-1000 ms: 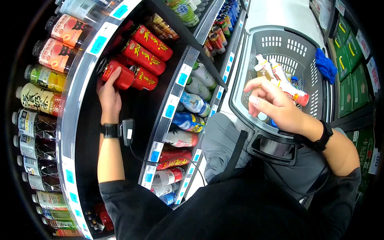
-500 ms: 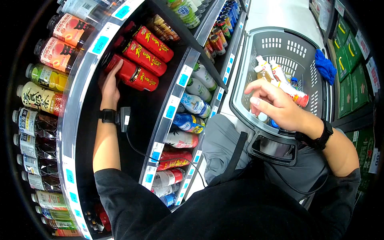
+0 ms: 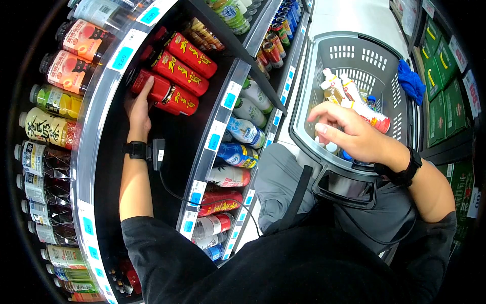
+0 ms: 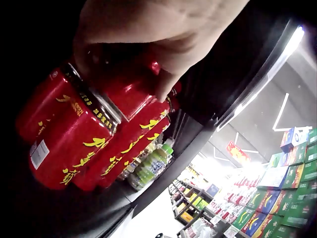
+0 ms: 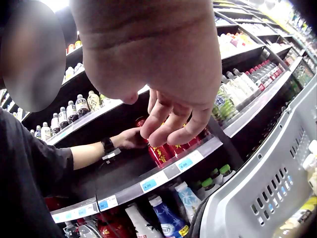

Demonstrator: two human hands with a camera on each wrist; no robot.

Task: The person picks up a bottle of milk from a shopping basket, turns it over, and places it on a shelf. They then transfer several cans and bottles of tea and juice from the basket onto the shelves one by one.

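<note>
On the dark shelf, the left hand [image 3: 138,112] grips a plain-sided red bottle or can [image 3: 158,87], thumb on its near side. That item lies end to end against a red can with yellow characters [image 3: 179,101]; more such red cans [image 3: 179,72] lie beside it. In the left wrist view the left hand [image 4: 148,34] curls over the red item [image 4: 131,101], its far fingers in shadow. The right hand [image 3: 354,133] hangs over the grey basket [image 3: 324,55] with loosely bent fingers and holds nothing; the right wrist view shows the same hand [image 5: 163,84].
Inside the basket lie several bottles [image 3: 352,91], and a blue cloth [image 3: 411,82] hangs on its rim. Bottles [image 3: 53,129] line the upper shelf at left; a lower shelf holds more bottles [image 3: 245,130]. Green boxes [image 3: 445,81] stand at right. A cable [image 3: 174,195] runs from the left wrist.
The left hand has moved the gripped red item down and back onto the row, so it lines up with the lettered can. The right hand has barely moved.
</note>
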